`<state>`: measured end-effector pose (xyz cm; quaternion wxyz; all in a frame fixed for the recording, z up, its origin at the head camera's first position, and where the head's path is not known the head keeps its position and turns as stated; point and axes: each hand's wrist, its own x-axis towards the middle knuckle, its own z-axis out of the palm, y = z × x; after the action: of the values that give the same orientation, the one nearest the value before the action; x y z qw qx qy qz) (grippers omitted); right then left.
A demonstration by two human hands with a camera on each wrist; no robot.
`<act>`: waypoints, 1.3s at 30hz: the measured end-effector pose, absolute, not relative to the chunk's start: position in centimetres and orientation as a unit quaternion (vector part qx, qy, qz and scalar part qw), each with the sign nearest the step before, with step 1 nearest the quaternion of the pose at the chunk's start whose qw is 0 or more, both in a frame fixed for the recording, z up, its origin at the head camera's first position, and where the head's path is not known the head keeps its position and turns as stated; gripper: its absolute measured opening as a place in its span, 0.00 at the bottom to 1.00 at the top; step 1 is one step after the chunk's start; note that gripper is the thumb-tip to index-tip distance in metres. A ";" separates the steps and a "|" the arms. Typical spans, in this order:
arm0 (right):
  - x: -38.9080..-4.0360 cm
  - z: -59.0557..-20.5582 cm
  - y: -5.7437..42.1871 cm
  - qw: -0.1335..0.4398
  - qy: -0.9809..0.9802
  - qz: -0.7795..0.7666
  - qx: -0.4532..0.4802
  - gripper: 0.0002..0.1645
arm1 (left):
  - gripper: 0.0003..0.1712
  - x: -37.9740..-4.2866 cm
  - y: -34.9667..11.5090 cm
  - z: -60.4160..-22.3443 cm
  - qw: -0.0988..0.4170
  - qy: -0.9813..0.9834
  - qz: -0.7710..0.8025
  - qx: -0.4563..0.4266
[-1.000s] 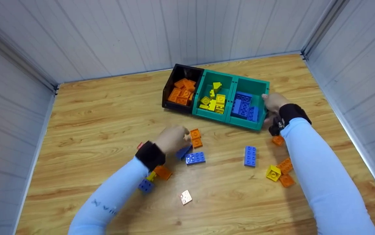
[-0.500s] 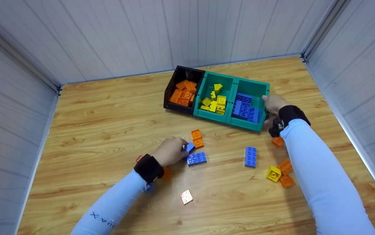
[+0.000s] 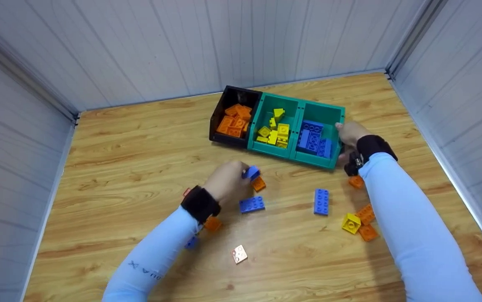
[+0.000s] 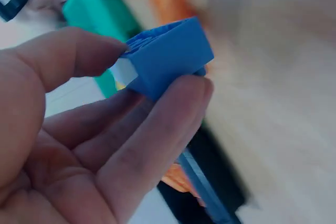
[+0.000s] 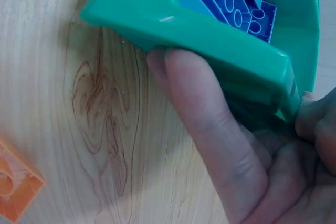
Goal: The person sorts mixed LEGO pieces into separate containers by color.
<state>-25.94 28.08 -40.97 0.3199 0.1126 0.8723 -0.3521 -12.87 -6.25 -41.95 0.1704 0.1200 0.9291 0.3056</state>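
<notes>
Centre of frame: left hand (image 3: pixel 227 181) pinches small blue plastic brick (image 4: pixel 170 59). Right of centre: right hand (image 3: pixel 352 134) grips right end of green open-topped plastic bin (image 3: pixel 314 160).

My left hand (image 3: pixel 227 181) holds a blue brick (image 3: pixel 252 172) over the desk (image 3: pixel 140 151); my right hand (image 3: pixel 352 133) grips the green bins (image 3: pixel 315 161), containing yellow bricks (image 3: pixel 283 129) and blue bricks (image 3: pixel 325 147); the adjoining black bin (image 3: pixel 229 140) contains orange bricks (image 3: pixel 226 124).

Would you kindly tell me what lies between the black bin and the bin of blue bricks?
In the head view, the middle green bin, holding yellow bricks, lies between them.
</notes>
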 end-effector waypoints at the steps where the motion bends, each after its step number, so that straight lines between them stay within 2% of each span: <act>1: -25.9 -40.9 28.1 0.320 0.872 -0.352 0.115 0.42 | 0.08 -13.4 -5.6 -41.7 0.160 0.924 0.324 0.129; 6: -25.9 -40.9 28.1 0.310 0.885 -0.331 0.100 0.40 | 0.09 -16.9 -1.1 -40.7 0.114 0.898 0.383 0.181; 11: -26.1 -41.0 28.3 0.298 0.896 -0.321 0.073 0.38 | 0.14 -20.0 4.6 -39.9 0.089 0.900 0.384 0.185; 12: -26.2 -41.1 28.4 0.298 0.891 -0.333 0.078 0.38 | 0.15 -20.5 5.7 -39.7 0.088 0.902 0.385 0.176; 16: -26.4 -41.4 28.6 0.293 0.894 -0.333 0.071 0.38 | 0.09 -22.5 9.1 -39.7 0.109 0.909 0.378 0.136; 18: -26.4 -41.5 28.4 0.293 0.891 -0.338 0.077 0.38 | 0.16 -23.4 10.1 -40.1 0.128 0.912 0.373 0.114; 21: -26.3 -41.5 28.1 0.290 0.890 -0.341 0.083 0.37 | 0.24 -24.5 11.2 -40.7 0.147 0.913 0.371 0.086; 24: -26.3 -41.5 28.0 0.287 0.891 -0.341 0.087 0.36 | 0.27 -25.4 12.1 -41.2 0.148 0.908 0.387 0.065; 26: -26.2 -41.6 27.6 0.283 0.899 -0.327 0.074 0.35 | 0.23 -25.6 12.3 -41.5 0.141 0.903 0.402 0.053; 29: -26.0 -41.7 27.2 0.277 0.910 -0.303 0.057 0.35 | 0.09 -25.7 12.6 -41.7 0.133 0.900 0.412 0.049; 32: -25.8 -41.6 27.0 0.270 0.918 -0.287 0.045 0.34 | 0.21 -25.6 12.7 -41.8 0.136 0.900 0.409 0.060; 39: -26.0 -41.5 28.0 0.273 0.906 -0.315 0.075 0.34 | 0.17 -24.6 11.8 -41.0 0.140 0.911 0.356 0.154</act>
<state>-25.96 27.99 -41.52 0.2732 0.0751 0.9060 -0.3145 -24.57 11.84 -40.95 0.1404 0.1542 0.9111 0.3556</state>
